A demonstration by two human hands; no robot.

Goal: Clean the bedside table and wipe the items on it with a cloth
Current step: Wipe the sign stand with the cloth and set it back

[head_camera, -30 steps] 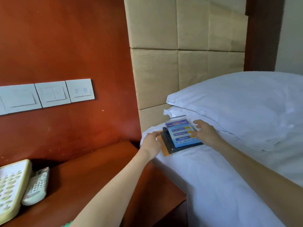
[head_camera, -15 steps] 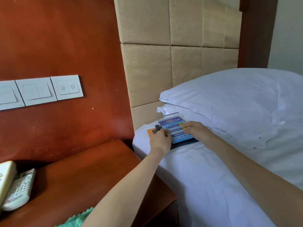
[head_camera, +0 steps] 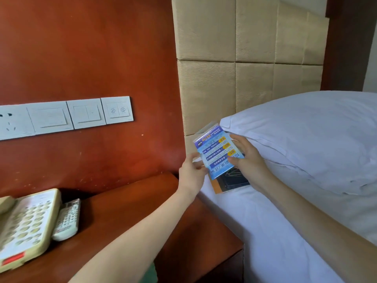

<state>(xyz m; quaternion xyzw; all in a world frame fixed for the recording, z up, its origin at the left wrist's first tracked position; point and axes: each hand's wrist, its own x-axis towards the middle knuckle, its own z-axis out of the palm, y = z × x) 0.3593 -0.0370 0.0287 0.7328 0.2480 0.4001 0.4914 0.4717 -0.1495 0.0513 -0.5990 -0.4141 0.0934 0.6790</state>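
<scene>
Head view: both arms reach forward over the bed's [head_camera: 265, 231] edge. The left hand [head_camera: 191, 172] pinches the left edge of the blue sign card [head_camera: 217, 152]; the right hand [head_camera: 247, 160] grips its right side, tilting it above a dark card [head_camera: 234, 180]. The desk [head_camera: 126, 205] carries a telephone [head_camera: 24, 227] and a remote [head_camera: 67, 219].

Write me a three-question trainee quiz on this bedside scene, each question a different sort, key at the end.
1. True or false: both hands, left and right, hold the blue printed card in its clear stand.
2. What lies beside the cream push-button telephone on the reddish wooden bedside table? A) white remote control B) glass cup C) brass key
3. Fill in: the orange and black booklets lie on the white ____.

Key: 1 true; 2 A, the white remote control; 3 bed sheet.
</scene>
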